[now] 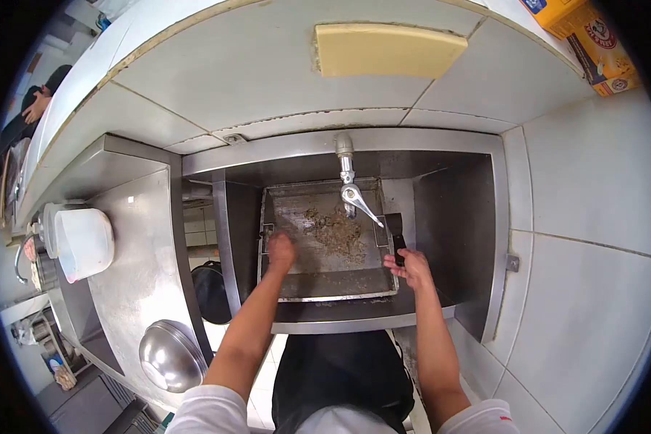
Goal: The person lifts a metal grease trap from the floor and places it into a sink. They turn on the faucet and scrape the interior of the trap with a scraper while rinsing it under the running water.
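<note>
A rectangular metal tray with wire handles lies in the sink, brown crumbly residue spread over its middle. My left hand is closed beside the tray's left handle; its fingers curl out of sight, so what they hold, if anything, is hidden. At the tray's right side, my right hand holds a scraper by its black handle. The scraper's dark, wide blade points away from me, near the tray's right handle. Some fingers of this hand are loosely extended.
A faucet with a lever juts over the tray. The sink rim surrounds it. On the steel counter at left are a white plastic container and metal bowls. Orange boxes stand on the upper-right ledge. Another person's hand shows far left.
</note>
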Motion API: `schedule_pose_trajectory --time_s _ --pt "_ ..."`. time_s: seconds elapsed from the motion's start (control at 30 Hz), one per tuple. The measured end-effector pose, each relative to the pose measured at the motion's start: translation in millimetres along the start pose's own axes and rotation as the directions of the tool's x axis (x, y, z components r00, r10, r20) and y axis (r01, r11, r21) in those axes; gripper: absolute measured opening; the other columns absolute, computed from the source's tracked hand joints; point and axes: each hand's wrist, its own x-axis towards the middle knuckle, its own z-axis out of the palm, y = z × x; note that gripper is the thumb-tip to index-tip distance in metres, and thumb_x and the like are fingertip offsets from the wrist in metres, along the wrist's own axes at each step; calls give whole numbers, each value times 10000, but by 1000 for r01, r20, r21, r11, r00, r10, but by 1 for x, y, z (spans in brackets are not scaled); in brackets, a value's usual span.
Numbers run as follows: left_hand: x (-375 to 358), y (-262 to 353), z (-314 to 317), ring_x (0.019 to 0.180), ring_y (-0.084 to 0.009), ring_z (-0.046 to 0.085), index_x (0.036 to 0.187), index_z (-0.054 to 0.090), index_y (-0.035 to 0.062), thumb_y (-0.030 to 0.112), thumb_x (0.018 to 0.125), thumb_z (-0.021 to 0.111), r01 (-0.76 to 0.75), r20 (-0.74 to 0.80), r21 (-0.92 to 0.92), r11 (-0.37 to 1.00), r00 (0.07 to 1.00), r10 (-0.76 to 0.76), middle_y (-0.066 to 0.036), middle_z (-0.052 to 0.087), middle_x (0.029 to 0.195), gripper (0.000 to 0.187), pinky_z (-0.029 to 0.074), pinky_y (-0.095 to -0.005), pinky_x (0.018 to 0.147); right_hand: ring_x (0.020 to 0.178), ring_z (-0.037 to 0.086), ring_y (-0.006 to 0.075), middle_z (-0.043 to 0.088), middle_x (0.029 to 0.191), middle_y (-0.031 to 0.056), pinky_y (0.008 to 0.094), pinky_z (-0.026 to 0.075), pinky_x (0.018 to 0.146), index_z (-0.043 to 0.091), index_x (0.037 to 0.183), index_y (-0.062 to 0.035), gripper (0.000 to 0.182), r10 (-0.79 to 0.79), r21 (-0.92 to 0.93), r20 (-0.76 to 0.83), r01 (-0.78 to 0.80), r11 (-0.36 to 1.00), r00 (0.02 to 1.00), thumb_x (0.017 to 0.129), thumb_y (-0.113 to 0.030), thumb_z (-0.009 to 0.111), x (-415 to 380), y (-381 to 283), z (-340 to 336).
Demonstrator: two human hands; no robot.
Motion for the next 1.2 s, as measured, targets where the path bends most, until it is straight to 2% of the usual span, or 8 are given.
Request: schedule_pose_trajectory --time_s 0.07,0.2,0.33,0.4,0.53,0.6,0.93,1.2 --pt "-1 -15 3 760 -319 570 769 567 7 164 676 498 65 48 237 969 996 -79 -161 589 778 195 461 -369 675 661 589 188 587 842 139 246 430 476 412 963 -12 191 -8 25 -13 8 1000 1000 834 -150 379 -6 4 2" --pt "29 -94 101 872 -284 546 871 538 12 198 691 482 83 492 348 934 832 -257 -186 541 963 265 441 -366 741 558 558 164 587 826 146 243 415 424 378 976 -10 195 -73 33 -65 75 997 995 827 -136 373 0 16 -1" --pt "27 -37 36 943 -273 515 1002 495 3 206 707 483 16 569 407 913 777 -268 -196 502 1040 358 414 -364 784 497 527 154 583 788 139 243 408 398 360 985 -3 197 -109 54 -159 119 991 981 825 -119 366 -2 13 1" --pt "23 -22 23 993 -261 485 1063 453 -3 231 730 478 194 147 326 925 956 -253 -181 477 1090 407 397 -381 804 509 542 162 577 753 128 244 416 405 365 975 0 182 -158 56 -148 167 984 976 822 -98 365 2 16 -2" --pt "17 -30 22 1006 -250 475 1064 434 -9 228 749 462 277 46 484 830 939 -340 -163 482 1092 396 404 -380 795 525 555 164 570 734 120 238 418 411 366 980 2 181 -135 76 -143 147 986 980 819 -81 364 0 20 -1" --pt "18 -49 26 976 -254 504 994 457 -12 222 764 441 65 343 508 859 900 -271 -157 506 1057 328 417 -368 777 541 564 161 572 730 108 234 407 409 397 955 6 161 -169 94 -151 184 978 974 819 -75 367 0 24 -1" --pt "11 -43 1 927 -273 543 958 533 24 187 788 403 155 341 454 877 880 -332 -132 575 941 269 400 -375 801 482 533 116 579 729 75 210 361 378 400 1009 -11 201 -206 -63 -192 198 978 959 827 -89 365 -16 25 -5" --pt "-8 44 -57 941 -265 534 866 596 93 191 731 470 -349 565 569 745 824 -45 -136 565 962 209 401 -435 757 508 555 162 590 708 117 267 419 422 471 999 16 273 -271 -366 -199 185 912 942 767 -124 438 -33 25 5"
